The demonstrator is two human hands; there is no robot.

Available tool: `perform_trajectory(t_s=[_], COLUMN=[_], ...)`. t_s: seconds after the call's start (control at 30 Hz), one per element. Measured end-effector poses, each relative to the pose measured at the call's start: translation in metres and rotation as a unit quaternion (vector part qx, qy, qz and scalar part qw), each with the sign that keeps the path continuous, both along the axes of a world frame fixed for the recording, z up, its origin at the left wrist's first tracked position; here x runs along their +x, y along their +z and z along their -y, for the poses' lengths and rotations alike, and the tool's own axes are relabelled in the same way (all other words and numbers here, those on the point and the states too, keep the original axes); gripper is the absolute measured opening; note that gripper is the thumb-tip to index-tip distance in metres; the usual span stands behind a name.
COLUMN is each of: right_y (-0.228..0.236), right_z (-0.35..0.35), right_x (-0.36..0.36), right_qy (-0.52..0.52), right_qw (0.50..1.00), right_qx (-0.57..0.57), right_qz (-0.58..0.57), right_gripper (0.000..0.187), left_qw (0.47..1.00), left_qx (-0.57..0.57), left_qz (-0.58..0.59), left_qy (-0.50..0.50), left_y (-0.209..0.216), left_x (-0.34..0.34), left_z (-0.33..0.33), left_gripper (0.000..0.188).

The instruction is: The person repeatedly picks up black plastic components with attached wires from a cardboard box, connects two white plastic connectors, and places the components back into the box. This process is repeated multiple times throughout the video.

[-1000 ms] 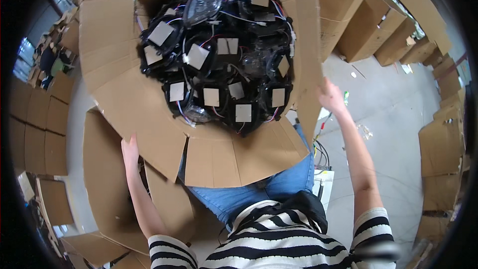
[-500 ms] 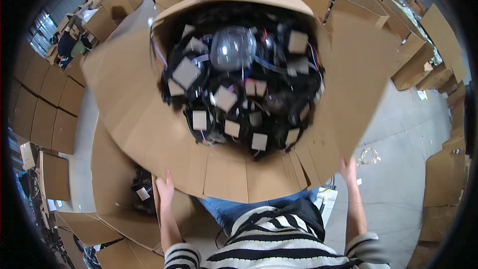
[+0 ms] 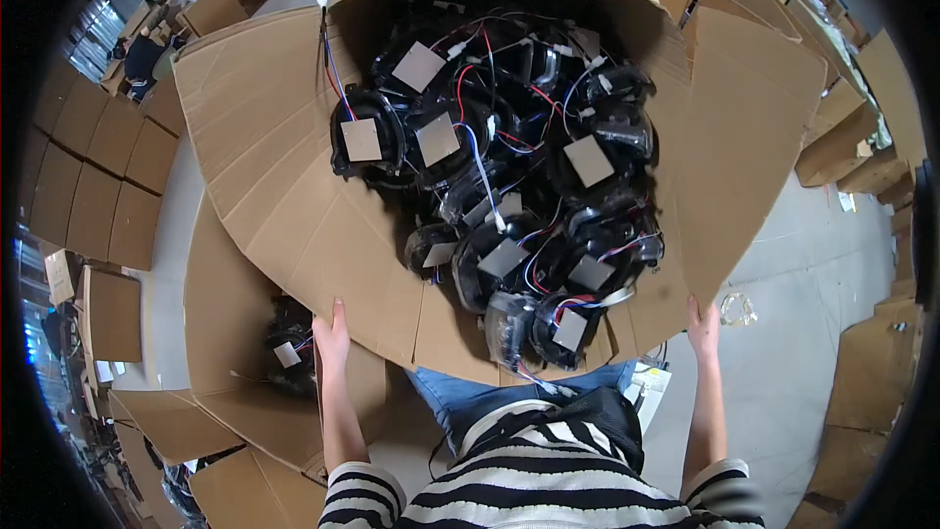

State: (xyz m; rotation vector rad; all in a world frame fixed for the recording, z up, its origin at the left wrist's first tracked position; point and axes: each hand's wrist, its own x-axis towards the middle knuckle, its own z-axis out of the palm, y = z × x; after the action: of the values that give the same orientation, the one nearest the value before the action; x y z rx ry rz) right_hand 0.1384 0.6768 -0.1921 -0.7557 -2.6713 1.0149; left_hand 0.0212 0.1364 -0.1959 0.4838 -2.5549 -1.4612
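Note:
A large cardboard box [image 3: 294, 186] is tipped toward me, its flaps spread wide. Inside lies a heap of black plastic units [image 3: 587, 162] with pale square plates, red and blue wires and white connectors; some have clear, shiny covers. The heap spreads down onto the near flap. My left hand [image 3: 333, 328] grips the box's near-left edge, thumb on top and fingers hidden beneath. On the near-right edge, my right hand [image 3: 702, 325] holds the box in the same way.
A second open cardboard box [image 3: 220, 304] stands at lower left, with similar black units [image 3: 291, 348] in it. Stacked cartons [image 3: 88, 157] line the left side. A wire coil [image 3: 738, 309] lies on the grey floor at right. Another person [image 3: 145, 61] is at far left.
The heaped units have tumbled and rearranged, several sliding nearer the front flap. A large clear-covered unit on top is no longer visible there. Both hands keep hold of the box.

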Motion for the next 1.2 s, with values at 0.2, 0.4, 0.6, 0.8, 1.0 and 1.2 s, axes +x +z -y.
perform_trajectory(t_s=[0.2,0.4,0.6,0.8,1.0,1.2], right_y=[-0.011,0.019,0.075,0.082,0.116,0.111], right_z=[0.003,0.034,0.096,0.111,0.126,0.133], right_x=[0.015,0.086,0.090,0.079,0.023,-0.002], right_qy=[-0.003,-0.099,0.039,0.199,0.252,0.362], right_qw=[0.997,0.970,0.936,0.892,0.879,0.880], right_qx=[-0.057,-0.221,-0.323,-0.376,-0.247,-0.262], right_qz=[-0.047,-0.002,0.135,0.154,0.321,0.159], right_gripper=[0.025,0.011,0.013,0.011,0.009,0.010], left_qw=[0.990,0.977,0.961,0.971,0.925,0.932], left_qx=[-0.128,-0.169,-0.174,0.126,0.263,0.144], left_qz=[0.022,-0.026,-0.212,-0.205,-0.227,-0.184], left_qy=[-0.063,-0.129,-0.019,-0.010,-0.156,-0.276], left_y=[0.013,0.118,0.100,0.103,0.182,0.236], left_x=[0.008,-0.013,-0.234,-0.316,-0.279,-0.201], left_z=[0.005,-0.048,-0.076,-0.079,-0.088,-0.120], left_gripper=[0.028,0.021,0.061,0.032,0.026,0.029])
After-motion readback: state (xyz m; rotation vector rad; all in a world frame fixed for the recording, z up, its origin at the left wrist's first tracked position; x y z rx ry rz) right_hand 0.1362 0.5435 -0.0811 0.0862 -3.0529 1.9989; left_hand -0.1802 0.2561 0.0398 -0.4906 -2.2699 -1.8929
